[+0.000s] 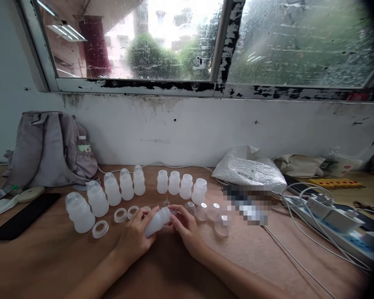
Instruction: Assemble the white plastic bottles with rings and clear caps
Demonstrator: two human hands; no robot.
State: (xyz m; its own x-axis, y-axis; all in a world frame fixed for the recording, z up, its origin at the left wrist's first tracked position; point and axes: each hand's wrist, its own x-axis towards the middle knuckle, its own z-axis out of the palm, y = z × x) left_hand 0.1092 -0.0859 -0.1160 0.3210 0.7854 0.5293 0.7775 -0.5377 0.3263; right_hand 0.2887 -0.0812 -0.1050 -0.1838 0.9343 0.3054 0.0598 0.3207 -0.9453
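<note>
A frosted white bottle [156, 223] lies tilted in my left hand [137, 233], its neck pointing up and right. My right hand [186, 228] pinches a small clear piece at the bottle's mouth; its shape is mostly hidden by the fingers. To the left, several bottles with clear caps [96, 199] stand in a curved row. Several open bottles [186, 186] stand behind my hands. White rings [100, 229] lie left of my left hand, one partly hidden behind it. Clear domed caps [221, 228] rest right of my right hand, and a clear nipple-like piece [166, 202] is just behind the held bottle.
A grey backpack [50, 149] and a black flat object [25, 216] are at the left. Against the wall lies a silvery bubble-wrap bag [249, 170]. Cables and a white power strip [339, 232] with plugs occupy the right side, near a pixelated patch.
</note>
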